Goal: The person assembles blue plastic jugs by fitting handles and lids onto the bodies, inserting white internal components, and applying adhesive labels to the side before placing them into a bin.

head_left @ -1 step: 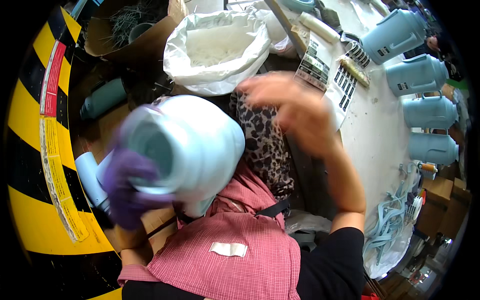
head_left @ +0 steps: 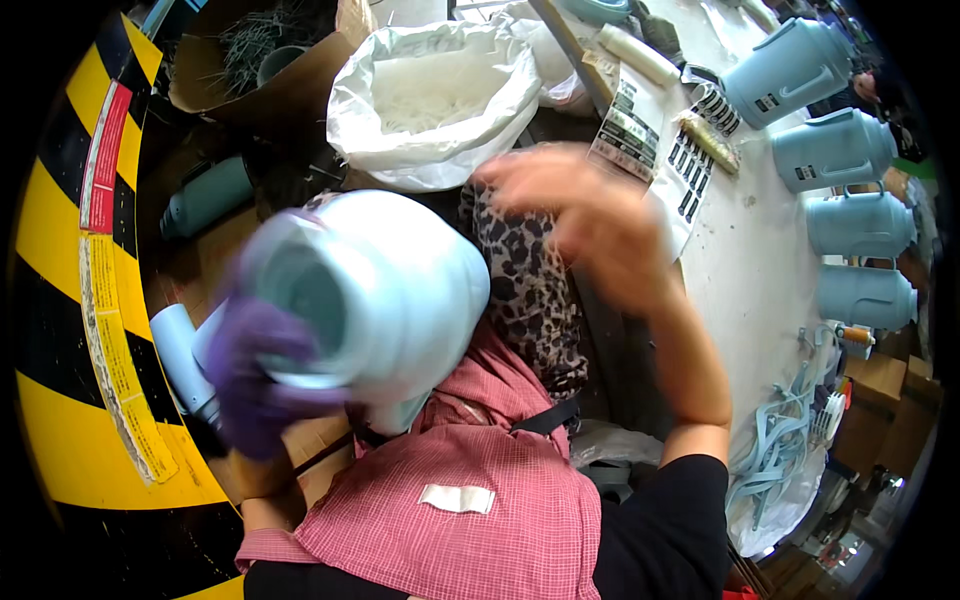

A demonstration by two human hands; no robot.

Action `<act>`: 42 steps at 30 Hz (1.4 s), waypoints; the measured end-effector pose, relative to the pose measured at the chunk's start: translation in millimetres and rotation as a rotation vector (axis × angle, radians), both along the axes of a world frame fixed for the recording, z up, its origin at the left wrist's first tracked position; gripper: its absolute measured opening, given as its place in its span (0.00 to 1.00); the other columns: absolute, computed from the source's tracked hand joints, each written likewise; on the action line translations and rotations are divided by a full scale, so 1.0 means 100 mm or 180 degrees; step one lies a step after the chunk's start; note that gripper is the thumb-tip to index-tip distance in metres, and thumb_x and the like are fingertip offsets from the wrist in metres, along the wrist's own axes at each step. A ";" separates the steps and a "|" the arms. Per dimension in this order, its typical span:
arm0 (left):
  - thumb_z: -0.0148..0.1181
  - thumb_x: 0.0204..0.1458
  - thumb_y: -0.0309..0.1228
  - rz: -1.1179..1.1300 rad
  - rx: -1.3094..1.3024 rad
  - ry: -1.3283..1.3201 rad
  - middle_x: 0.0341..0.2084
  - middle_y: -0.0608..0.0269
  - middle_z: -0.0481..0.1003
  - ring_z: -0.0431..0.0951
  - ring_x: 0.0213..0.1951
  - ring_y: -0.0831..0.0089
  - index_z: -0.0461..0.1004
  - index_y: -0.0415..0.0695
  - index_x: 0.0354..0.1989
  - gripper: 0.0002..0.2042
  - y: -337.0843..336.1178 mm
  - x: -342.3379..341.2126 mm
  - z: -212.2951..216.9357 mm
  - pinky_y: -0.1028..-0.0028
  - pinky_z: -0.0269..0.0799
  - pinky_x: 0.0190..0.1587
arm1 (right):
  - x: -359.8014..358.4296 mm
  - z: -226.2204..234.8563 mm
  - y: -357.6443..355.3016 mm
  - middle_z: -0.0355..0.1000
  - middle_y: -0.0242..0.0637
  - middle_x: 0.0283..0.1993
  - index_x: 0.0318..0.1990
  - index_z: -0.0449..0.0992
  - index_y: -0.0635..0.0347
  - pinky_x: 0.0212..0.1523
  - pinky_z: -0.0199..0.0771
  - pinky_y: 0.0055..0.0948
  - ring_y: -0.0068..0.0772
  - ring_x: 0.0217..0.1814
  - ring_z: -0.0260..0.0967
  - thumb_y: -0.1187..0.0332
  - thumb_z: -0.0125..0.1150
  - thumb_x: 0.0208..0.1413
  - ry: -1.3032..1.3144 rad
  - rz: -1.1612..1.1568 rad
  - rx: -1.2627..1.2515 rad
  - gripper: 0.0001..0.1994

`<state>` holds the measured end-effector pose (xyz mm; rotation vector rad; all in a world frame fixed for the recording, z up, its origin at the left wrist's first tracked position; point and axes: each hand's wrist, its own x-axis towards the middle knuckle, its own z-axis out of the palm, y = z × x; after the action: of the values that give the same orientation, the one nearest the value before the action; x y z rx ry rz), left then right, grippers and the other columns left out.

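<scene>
My left hand (head_left: 262,375), in a purple glove, grips the rim of a light-blue plastic jug body (head_left: 415,290). The jug lies tilted above my lap, its round open end toward the glove. Motion blurs both the glove and the jug. My bare right hand (head_left: 585,215) is lifted to the right of the jug, apart from it. Its fingers reach out to the left, smeared by movement, and nothing shows in them. Beneath it are a leopard-print cloth (head_left: 525,290) and the edge of a grey worktable (head_left: 740,290).
Several light-blue jugs (head_left: 835,150) line the table's right side, above a heap of blue handle straps (head_left: 775,440). A white-lined bag (head_left: 440,150) of pale small parts stands ahead. Label sheets (head_left: 680,175) lie on the table. A yellow-black striped panel (head_left: 50,400) rises at left.
</scene>
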<state>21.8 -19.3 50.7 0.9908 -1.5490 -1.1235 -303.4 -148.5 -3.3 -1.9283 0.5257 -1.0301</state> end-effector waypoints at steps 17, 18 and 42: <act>0.46 0.71 0.38 0.0141 0.0525 -0.0960 0.50 0.48 0.77 0.76 0.53 0.66 0.73 0.33 0.59 0.20 -2.19 0.10 -1.46 0.72 0.70 0.58 | -1.34 -1.40 -2.10 0.82 0.38 0.45 0.45 0.87 0.51 0.45 0.78 0.35 0.40 0.42 0.81 0.57 0.71 0.54 0.2047 -0.3364 -0.0848 0.14; 0.46 0.71 0.38 0.0199 0.0472 -0.1043 0.50 0.47 0.76 0.76 0.54 0.63 0.73 0.33 0.59 0.20 -2.22 0.09 -1.50 0.71 0.69 0.59 | -1.34 -1.43 -2.07 0.81 0.37 0.45 0.43 0.87 0.50 0.47 0.78 0.37 0.42 0.44 0.80 0.58 0.71 0.54 0.1979 -0.3371 -0.0822 0.12; 0.68 0.53 0.32 0.0941 -0.1775 -0.2071 0.64 0.37 0.63 0.66 0.63 0.36 0.63 0.49 0.59 0.27 0.73 -0.60 -1.98 0.43 0.65 0.64 | 0.20 -0.42 0.93 0.78 0.34 0.33 0.43 0.72 0.63 0.40 0.81 0.22 0.23 0.36 0.79 0.80 0.71 0.53 0.1052 0.0325 0.3344 0.14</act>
<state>-38.1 54.1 -147.2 1.1911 -1.9818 -0.1197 -283.1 -55.8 -45.7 -1.1357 0.9121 -0.2283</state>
